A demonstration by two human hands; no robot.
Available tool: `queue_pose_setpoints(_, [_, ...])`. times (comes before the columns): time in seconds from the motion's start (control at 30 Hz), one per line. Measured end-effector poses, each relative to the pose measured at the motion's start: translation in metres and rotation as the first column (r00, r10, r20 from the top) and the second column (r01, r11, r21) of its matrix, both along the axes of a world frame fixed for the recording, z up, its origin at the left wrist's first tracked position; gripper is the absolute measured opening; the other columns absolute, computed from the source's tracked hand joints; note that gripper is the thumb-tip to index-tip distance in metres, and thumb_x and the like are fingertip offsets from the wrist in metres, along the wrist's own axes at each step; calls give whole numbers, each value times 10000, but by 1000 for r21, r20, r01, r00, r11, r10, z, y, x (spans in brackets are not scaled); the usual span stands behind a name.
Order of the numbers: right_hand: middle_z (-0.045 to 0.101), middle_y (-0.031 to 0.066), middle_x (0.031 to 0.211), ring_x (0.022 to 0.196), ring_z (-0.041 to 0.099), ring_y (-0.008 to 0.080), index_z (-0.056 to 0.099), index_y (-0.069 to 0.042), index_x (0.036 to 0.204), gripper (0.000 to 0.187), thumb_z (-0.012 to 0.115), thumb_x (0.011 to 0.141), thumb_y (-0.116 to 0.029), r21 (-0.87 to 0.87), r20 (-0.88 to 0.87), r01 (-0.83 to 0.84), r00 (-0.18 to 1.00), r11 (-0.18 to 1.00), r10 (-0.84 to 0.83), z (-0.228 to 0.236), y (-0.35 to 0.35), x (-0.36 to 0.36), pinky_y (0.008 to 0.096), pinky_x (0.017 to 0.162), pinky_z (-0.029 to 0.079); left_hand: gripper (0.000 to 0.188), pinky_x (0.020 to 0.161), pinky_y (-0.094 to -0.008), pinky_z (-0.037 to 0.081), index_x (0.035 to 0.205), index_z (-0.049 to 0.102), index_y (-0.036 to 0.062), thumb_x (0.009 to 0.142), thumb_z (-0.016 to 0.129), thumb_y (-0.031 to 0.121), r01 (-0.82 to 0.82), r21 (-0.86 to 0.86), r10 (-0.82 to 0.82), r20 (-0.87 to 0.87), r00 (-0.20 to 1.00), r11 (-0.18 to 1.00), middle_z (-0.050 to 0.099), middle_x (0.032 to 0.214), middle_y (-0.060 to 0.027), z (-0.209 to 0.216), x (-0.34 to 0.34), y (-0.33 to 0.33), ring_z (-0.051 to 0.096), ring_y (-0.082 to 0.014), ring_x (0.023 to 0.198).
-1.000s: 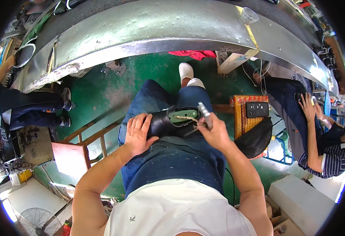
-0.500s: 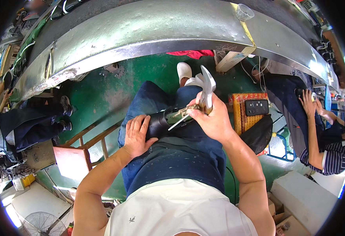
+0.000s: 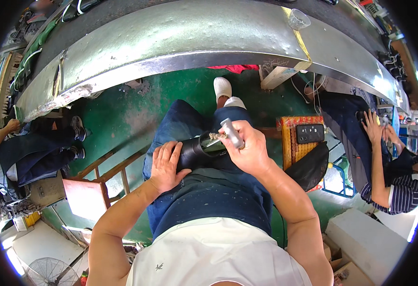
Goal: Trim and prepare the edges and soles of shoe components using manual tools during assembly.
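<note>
Across my lap lies a black leather shoe or boot part (image 3: 190, 156), its open end facing right and showing a dull green inside. My left hand (image 3: 167, 164) wraps over its left end, fingers on top and thumb along the near side. My right hand (image 3: 250, 151) is closed round a hammer (image 3: 232, 133); its grey round head points up and left, and the handle is hidden in the fist. Between the hammer and the black opening, a small brownish, lumpy piece (image 3: 217, 136) shows by my right fingertips; I cannot make out what it is.
A metal-covered bench (image 3: 180, 38) spans the far side, with a clear plastic cup (image 3: 298, 19) on it. A phone (image 3: 310, 133) lies on a woven stool seat (image 3: 289, 148) at the right. Co-workers sit at both sides. A wooden frame (image 3: 116, 174) stands left.
The hammer has turned in my right hand, so its round face shows instead of the curved end. A thin pale rod below the hand is no longer visible there. My left hand stays on the black piece.
</note>
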State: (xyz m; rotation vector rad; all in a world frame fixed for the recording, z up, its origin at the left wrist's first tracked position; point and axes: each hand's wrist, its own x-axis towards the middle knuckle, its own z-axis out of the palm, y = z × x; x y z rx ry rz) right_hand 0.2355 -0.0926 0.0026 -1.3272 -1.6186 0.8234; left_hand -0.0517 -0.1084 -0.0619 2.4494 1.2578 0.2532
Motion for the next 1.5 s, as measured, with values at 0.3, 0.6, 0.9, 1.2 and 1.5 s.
queue_pose_setpoints(0.3, [677,107,969,861,685,315,585,-58,1052,437,720,671,105,127,93,-17,996,992,5,-3,4,1,412,760,558,970,1127,-517,341,1466,433,10,673,897,320,-4,15,3,9,1000,1000,461,1419,-200,-1,-1,-1,452,-396,1325])
queue_pose_setpoints(0.6, [660,94,935,814,665,310,549,-54,1028,484,732,624,139,295,187,-190,972,937,139,14,4,0,417,777,535,948,1133,-523,324,1475,422,7,707,871,334,-10,-13,10,7,1000,1000,448,1419,-181,-1,-3,-1,437,-378,1337])
queue_pose_setpoints(0.9, [661,105,905,805,665,320,551,-59,1024,443,734,665,123,326,185,-79,983,942,18,4,4,-4,411,761,530,967,1129,-516,328,1469,427,25,674,897,308,-16,-14,16,13,1000,1000,460,1414,-189,1,-1,0,449,-386,1322])
queue_pose_setpoints(1.2, [620,96,835,809,647,329,542,-66,1013,398,713,698,106,252,179,-208,970,945,165,23,10,-16,459,736,508,950,1135,-520,316,1482,406,11,720,862,349,5,-19,-5,2,1000,1000,443,1423,-180,-3,-4,-1,430,-377,1344])
queue_pose_setpoints(1.5, [673,169,929,881,676,390,557,-62,1110,343,750,827,-46,-2,205,-141,969,990,138,11,-4,-14,464,763,532,970,1123,-519,332,1470,425,5,690,883,355,3,21,-3,4,1000,1000,456,1428,-198,-1,-2,0,443,-397,1331])
